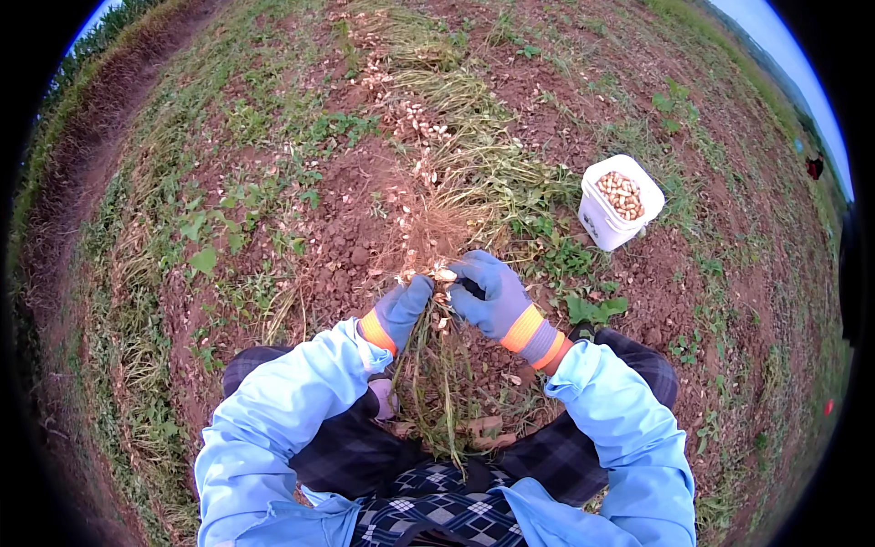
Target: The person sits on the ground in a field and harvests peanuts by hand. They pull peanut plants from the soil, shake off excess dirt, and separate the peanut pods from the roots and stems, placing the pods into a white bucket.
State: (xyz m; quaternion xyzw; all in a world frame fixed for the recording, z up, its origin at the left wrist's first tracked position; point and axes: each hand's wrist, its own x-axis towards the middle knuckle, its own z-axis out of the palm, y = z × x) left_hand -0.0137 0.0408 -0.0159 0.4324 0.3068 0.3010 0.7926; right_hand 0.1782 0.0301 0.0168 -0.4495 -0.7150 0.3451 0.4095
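Note:
A bunch of uprooted peanut plants [441,362] lies between my knees, its stems towards me and its pods and roots at my fingers. My left hand [405,308], in a blue-grey glove with an orange cuff, grips the bunch just below the roots. My right hand [489,294], gloved alike, has thumb and fingertips on a peanut pod [445,275] at the right side of the bunch. Fine brown roots [437,229] spread out beyond both hands. To the right stands a white plastic bucket [612,229] holding many peanuts in their shells [621,195].
A row of pulled peanut plants [492,157] with exposed pods [420,123] runs away ahead of me. Reddish soil [348,239] and low green weeds [205,260] lie to its left. Broad leaves [596,310] grow just beyond my right knee.

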